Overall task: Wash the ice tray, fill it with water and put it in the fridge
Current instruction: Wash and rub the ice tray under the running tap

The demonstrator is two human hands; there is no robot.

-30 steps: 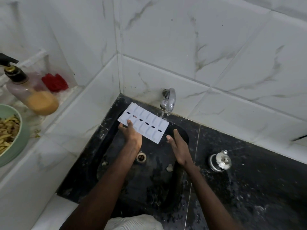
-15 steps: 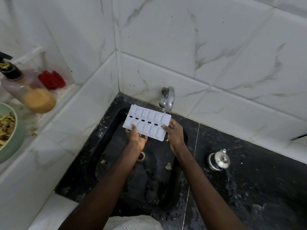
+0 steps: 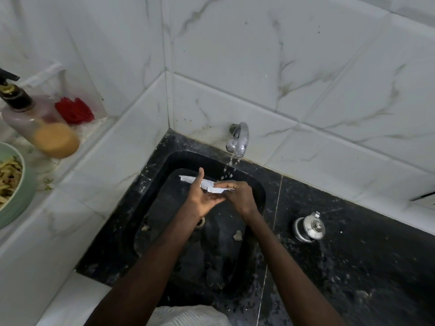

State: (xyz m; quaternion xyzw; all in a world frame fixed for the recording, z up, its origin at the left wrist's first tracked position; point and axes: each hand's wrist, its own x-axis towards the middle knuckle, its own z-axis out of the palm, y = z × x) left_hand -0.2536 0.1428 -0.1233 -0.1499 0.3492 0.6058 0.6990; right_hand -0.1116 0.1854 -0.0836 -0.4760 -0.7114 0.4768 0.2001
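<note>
Thumb raised on the left hand (image 3: pixel 203 200), palm up, gripping the ice tray (image 3: pixel 187 178) from below, right hand (image 3: pixel 241 196) pinching its right end, tray edge-on over the black sink (image 3: pixel 164 222), just under the dribbling tap (image 3: pixel 239 140).

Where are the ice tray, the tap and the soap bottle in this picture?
ice tray (image 3: pixel 186 179), head view, its white left end.
tap (image 3: pixel 240 140), head view, the curved chrome spout.
soap bottle (image 3: pixel 47 132), head view, its body.

Left forearm (image 3: pixel 150 267) and right forearm (image 3: pixel 289 262) bare, white ribbed garment (image 3: pixel 188 315) low between them
</note>
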